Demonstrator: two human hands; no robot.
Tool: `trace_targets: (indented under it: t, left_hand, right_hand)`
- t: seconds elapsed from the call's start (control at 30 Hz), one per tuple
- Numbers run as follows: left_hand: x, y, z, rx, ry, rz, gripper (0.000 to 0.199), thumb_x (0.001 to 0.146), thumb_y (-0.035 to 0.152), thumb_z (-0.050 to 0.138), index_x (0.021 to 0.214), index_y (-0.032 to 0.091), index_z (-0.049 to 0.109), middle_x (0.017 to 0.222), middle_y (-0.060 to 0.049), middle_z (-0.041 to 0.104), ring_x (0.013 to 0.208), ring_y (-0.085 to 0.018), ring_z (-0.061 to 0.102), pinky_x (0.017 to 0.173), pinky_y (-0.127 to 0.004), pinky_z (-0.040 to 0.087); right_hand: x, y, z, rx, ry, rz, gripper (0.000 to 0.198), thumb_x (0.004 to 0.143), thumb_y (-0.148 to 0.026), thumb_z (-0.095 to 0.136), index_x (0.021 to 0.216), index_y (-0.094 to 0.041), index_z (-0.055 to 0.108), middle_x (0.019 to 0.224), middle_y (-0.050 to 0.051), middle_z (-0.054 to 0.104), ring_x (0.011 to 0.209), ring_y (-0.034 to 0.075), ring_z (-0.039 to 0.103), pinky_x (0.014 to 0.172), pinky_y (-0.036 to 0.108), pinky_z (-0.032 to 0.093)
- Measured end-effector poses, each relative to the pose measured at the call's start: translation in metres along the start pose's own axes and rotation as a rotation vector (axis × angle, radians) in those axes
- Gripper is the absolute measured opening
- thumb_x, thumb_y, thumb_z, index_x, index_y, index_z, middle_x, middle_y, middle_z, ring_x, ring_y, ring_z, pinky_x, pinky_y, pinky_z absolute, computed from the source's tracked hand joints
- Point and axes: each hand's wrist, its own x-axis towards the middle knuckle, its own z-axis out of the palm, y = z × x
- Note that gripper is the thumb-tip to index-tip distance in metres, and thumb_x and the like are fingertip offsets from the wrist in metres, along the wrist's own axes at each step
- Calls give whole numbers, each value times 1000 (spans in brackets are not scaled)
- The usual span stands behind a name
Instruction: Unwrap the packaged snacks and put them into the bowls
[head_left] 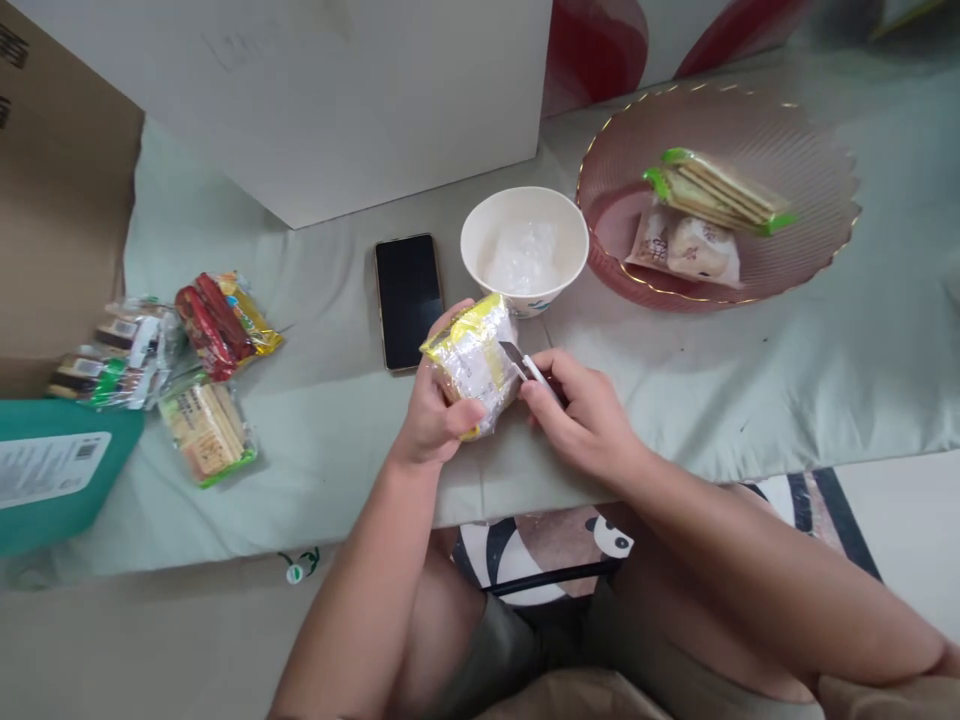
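My left hand (439,415) is wrapped around a snack packet (476,360) in clear and yellow plastic, held up over the table's near part. In my right hand (577,410) is a small utility knife (538,375) with a white body. Its dark blade points at the packet's right side; whether it has cut the film I cannot tell. Just behind the packet stands a white paper bowl (480,250) with crumpled clear wrapping (525,255) inside. A black phone (409,300) lies flat to the left of the bowl.
At right, a pink scalloped bowl (611,215) holds wrapped crackers (720,190) and a wrapped bun-like snack (701,250). Red-wrapped sausages (217,320) and other packets (206,430) lie left. A white box (390,110), cardboard box (60,200) and teal package (67,480) border the table.
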Motion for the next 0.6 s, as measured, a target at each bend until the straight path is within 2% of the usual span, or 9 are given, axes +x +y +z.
trace_targets:
  t: [0.1, 0.2, 0.27, 0.37, 0.47, 0.53, 0.6]
  left_hand:
    - [0, -7, 0, 133, -20, 52, 77, 57, 40, 97, 126, 28, 67, 119, -10, 73, 112, -33, 69, 96, -43, 56]
    - [0, -14, 6, 168, 108, 122, 65, 67, 44, 91, 125, 30, 66, 112, -6, 72, 107, -29, 70, 95, -40, 55]
    - [-1, -18, 10, 140, 184, 166, 69, 68, 47, 90, 130, 36, 61, 115, -3, 70, 110, -28, 68, 98, -41, 54]
    - [-6, -19, 13, 141, 109, 188, 84, 61, 49, 94, 134, 39, 53, 122, -4, 65, 112, -29, 66, 98, -42, 52]
    - [-12, -19, 14, 247, 103, 176, 82, 58, 41, 98, 126, 32, 54, 114, -5, 63, 104, -25, 65, 95, -38, 51]
    - [-13, -20, 13, 328, 151, 208, 71, 65, 40, 95, 122, 29, 54, 110, -5, 60, 97, -22, 64, 92, -35, 51]
    - [-11, -25, 9, 409, 137, 301, 66, 73, 47, 90, 123, 28, 51, 108, -5, 59, 91, -19, 63, 89, -34, 52]
  right_hand:
    - [-3, 1, 0, 89, 57, 30, 10, 94, -36, 58, 94, -25, 57, 64, -4, 67, 59, 16, 64, 60, 30, 47]
    - [-9, 2, 0, 230, 99, 36, 14, 97, -38, 58, 98, -25, 57, 78, -1, 76, 60, 15, 69, 61, 29, 52]
    - [-12, 3, 0, 281, 113, 19, 17, 98, -42, 58, 100, -25, 57, 91, 1, 79, 64, 14, 72, 64, 29, 54]
    - [-12, 4, 0, 290, 136, -10, 19, 99, -43, 56, 102, -25, 58, 98, 3, 80, 67, 14, 74, 66, 30, 56]
    - [-11, 2, -1, 233, 167, -18, 18, 97, -41, 57, 101, -24, 60, 89, 2, 78, 69, 15, 72, 67, 30, 55]
    - [-10, 1, -1, 140, 187, -12, 16, 94, -39, 60, 93, -23, 61, 77, 0, 72, 65, 15, 67, 65, 30, 51]
    - [-10, 0, -2, 38, 201, -1, 15, 90, -37, 62, 83, -23, 59, 67, -2, 66, 60, 14, 60, 61, 28, 47]
